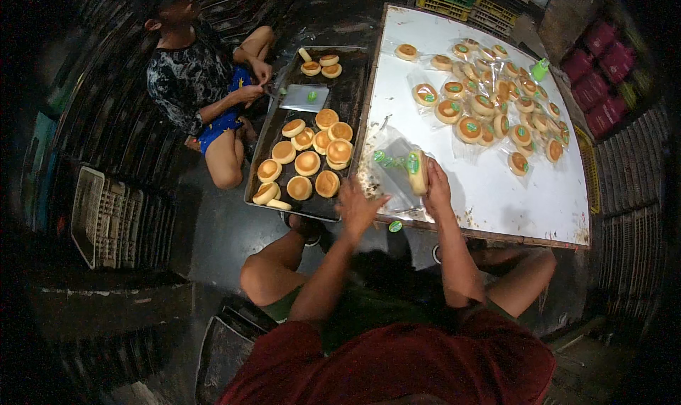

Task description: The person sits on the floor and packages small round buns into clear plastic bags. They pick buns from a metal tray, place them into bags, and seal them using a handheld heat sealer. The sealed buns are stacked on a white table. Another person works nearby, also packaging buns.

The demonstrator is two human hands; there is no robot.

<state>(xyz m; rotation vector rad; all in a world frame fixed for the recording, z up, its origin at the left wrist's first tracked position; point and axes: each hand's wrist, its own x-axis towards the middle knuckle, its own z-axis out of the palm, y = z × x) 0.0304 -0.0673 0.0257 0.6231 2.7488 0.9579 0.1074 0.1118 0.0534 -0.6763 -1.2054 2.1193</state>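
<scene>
My right hand (438, 188) grips a round bun (419, 177) on its edge, a green sticker on the side facing left; a clear bag seems to wrap it. Just left of the bun, clear plastic bags (396, 165) with green stickers lie on the white tabletop (511, 208). My left hand (359, 205) is blurred, fingers spread with nothing seen in them, over the corner between the table and a dark baking tray (319, 209). Several bare golden-topped buns (307, 163) rest on that tray. A loose green sticker (395, 226) shows at the table's front edge.
Bagged buns (481, 105) are heaped on the table's far right, beside a small green bottle (540, 69). Across the tray sits another person (183, 80), hands at the tray's edge near a plastic bag stack (306, 97). Plastic crates (109, 219) stand at the left.
</scene>
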